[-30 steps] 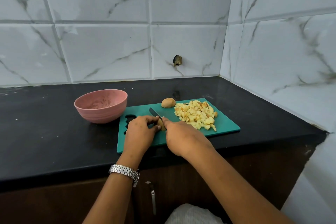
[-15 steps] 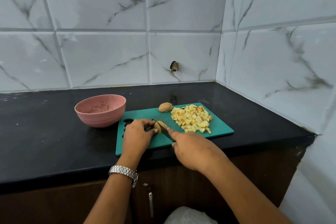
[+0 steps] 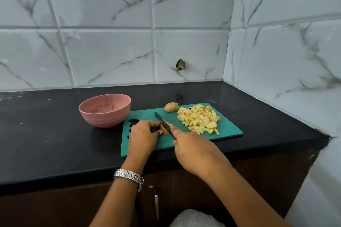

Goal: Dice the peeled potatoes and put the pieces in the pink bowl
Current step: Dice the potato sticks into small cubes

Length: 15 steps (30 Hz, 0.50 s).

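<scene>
The left hand [image 3: 143,134] sits low in the middle of the frame, fingers curled over a potato piece [image 3: 164,131], pinning it to the green cutting board [image 3: 230,131]; the right hand [image 3: 193,150], just to its right, is wrapped round the handle of a knife [image 3: 162,121], index finger laid forward; the blade slants up and left across the potato piece, touching it. A steel wristwatch [image 3: 129,176] rings the left wrist. On the right half of the board lies a heap of diced potato [image 3: 199,120]; a whole potato [image 3: 171,107] rests at the board's far edge, just beside the heap. The pink bowl [image 3: 105,114] stands left of the board on the black counter [image 3: 46,134], holding only specks; no dice lie in it yet; marbled wall tiles [image 3: 110,55] fill the upper frame.
</scene>
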Available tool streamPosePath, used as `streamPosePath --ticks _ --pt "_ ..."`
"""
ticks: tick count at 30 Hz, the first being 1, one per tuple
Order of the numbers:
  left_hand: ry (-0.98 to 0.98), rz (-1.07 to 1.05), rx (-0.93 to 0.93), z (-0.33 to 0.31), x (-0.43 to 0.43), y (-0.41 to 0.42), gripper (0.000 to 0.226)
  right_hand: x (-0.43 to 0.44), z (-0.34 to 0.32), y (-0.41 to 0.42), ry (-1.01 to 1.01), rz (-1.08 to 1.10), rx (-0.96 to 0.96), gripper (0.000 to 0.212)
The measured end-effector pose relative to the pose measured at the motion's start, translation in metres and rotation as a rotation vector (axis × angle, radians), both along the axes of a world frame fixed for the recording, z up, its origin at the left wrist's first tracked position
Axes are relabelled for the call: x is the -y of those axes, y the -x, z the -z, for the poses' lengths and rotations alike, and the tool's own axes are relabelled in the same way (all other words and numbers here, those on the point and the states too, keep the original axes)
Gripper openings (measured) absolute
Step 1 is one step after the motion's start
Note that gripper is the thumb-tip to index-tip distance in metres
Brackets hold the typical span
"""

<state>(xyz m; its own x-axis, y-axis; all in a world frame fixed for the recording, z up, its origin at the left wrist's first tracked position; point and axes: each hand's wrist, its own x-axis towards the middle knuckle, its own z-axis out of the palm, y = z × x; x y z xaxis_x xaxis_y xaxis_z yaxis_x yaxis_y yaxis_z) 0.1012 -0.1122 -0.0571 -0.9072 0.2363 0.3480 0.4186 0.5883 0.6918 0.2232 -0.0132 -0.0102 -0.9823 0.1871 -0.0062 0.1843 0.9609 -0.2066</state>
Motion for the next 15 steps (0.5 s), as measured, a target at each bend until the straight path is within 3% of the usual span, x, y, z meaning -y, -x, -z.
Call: streamPosePath --ticks 15 --pt "0.000 0.000 -0.035 0.001 0.002 0.001 0.024 0.016 -0.005 0.028 0.000 0.031 0.089 0.072"
